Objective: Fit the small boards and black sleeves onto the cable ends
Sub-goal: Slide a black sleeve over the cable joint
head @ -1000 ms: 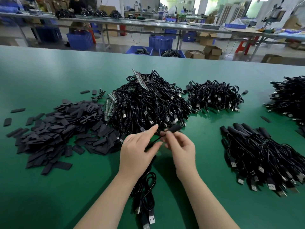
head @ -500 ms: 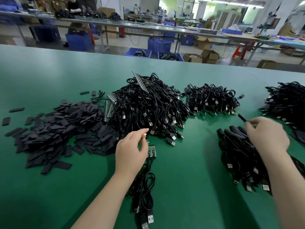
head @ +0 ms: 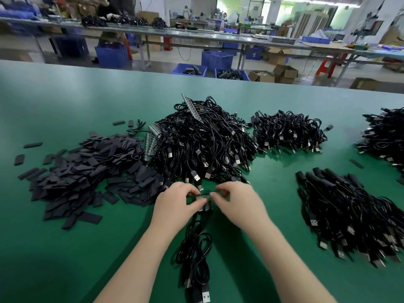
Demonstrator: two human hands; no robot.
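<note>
Both hands, left hand (head: 175, 203) and right hand (head: 237, 201), pinch the small board (head: 202, 196); we should snap squarely, sparing the cable (head: 196, 243).

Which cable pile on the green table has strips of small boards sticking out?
The big central pile, just beyond both hands; board strips jut from its top and left.

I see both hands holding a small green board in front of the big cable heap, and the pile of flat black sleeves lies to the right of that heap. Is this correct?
Not quite. In the head view the pile of flat black sleeves lies to the left of the big heap of black cables, not the right. The rest holds: the left hand and right hand hold the small green board in front of that heap.
</note>
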